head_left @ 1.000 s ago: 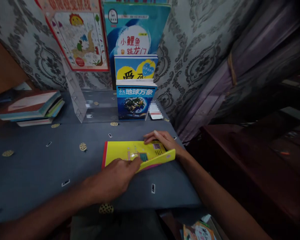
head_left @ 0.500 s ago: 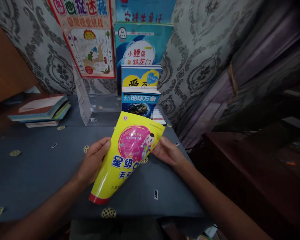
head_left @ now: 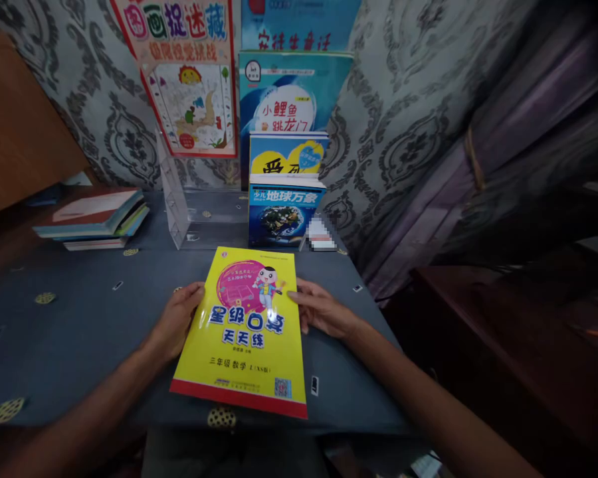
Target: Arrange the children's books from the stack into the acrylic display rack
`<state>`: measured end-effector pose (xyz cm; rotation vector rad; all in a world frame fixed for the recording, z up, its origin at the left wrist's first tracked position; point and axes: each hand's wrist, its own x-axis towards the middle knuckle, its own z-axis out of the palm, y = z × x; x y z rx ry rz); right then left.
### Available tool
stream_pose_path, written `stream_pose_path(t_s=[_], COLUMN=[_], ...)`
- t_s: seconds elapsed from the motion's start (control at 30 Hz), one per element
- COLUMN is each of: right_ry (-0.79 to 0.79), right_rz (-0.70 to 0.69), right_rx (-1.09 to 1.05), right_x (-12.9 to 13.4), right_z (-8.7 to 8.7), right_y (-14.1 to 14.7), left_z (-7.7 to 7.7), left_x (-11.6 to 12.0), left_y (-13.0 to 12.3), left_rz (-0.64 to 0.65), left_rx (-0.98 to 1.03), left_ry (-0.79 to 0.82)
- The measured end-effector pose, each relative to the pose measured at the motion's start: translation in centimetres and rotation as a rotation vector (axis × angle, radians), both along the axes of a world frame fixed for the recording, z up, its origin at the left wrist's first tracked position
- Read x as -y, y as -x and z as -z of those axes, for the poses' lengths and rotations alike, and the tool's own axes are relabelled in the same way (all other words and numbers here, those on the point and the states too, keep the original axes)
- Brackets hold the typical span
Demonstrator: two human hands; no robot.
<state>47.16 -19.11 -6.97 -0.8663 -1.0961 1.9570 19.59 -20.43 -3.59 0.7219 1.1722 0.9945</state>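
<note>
A yellow workbook (head_left: pixel 239 355) with a pink circle, a cartoon child and a red bottom strip is held face up, its cover toward me. My left hand (head_left: pixel 179 315) grips its left edge, the fingers partly hidden beneath it. At the right edge my right hand (head_left: pixel 323 309) pinches the book, thumb and fingers around its side. Just beyond the workbook's top edge, a blue book with a globe (head_left: pixel 282 216) stands in front of other upright books.
A clear acrylic rack (head_left: pixel 177 206) holds upright books, including a teal book (head_left: pixel 294 73) and a red-bordered picture book (head_left: pixel 189 99). A stack of books (head_left: pixel 92 219) lies at the left on the dark tablecloth (head_left: pixel 80 345). Purple curtain (head_left: pixel 443 153) hangs right.
The workbook has gone from tilted and curled to nearly flat, its whole front cover now visible. It sits a little lower in view. Both hands still hold its sides.
</note>
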Motion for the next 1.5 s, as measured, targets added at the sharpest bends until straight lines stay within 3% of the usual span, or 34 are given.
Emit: stream_pose_path(t_s=[0.1, 0.2, 0.33, 0.47, 0.53, 0.73, 0.87, 0.93, 1.1, 1.27, 1.4, 1.5], right_ry=[-0.044, -0.097, -0.140, -0.168, -0.205, -0.318, -0.620, -0.783, -1.070, -1.111, -1.070, -1.039], right_rz=[0.001, 0.040, 0.129, 0.225, 0.242, 0.252, 0.391, 0.391, 0.031, -0.090, -0.095, 0.019], right_rx=[0.076, 0.128, 0.201, 0.277, 0.315, 0.506, 0.927, 1.070, 1.018, 1.031, 1.154, 1.190], right_x=[-0.1, -0.3, -0.7, -1.3, -1.6, -1.8, -1.3, -1.1, -2.4, -4.9, -5.6, -5.7], right_z=[0.5, 1.0, 1.5, 1.8, 1.9, 2.0, 1.1, 0.4, -0.6, 0.1, 1.2, 2.0], right_y=[0.6, 1.1, 1.4, 1.4, 1.5, 1.0, 0.9, 1.9, 8.0, 12.2, 9.7, 5.8], left_z=[0.5, 0.4, -0.2, -0.7, -0.8, 0.1, 1.9, 2.8, 4.4, 4.8, 4.9, 4.8], left_x=[-0.5, -0.9, -1.2, -1.7, -2.1, -4.4, -5.6, -5.8, -6.1, -6.2, -6.3, -6.4], left_y=[0.7, 1.5, 2.2, 1.9, 1.5, 0.7, 1.2, 1.5, 1.8, 1.9, 2.0, 2.0], left_rz=[0.055, 0.182, 0.310, 0.482, 0.533, 0.507, 0.496, 0.474, 0.385, 0.374, 0.388, 0.386], left_rx=[-0.141, -0.379, -0.877, -1.461, -1.612, -1.591, -1.569, -1.558, -1.523, -1.511, -1.533, -1.530], left_ry=[-0.027, -0.161, -0.356, -0.446, -0.485, -0.746, -0.804, -0.840, -0.939, -0.983, -0.987, -0.988])
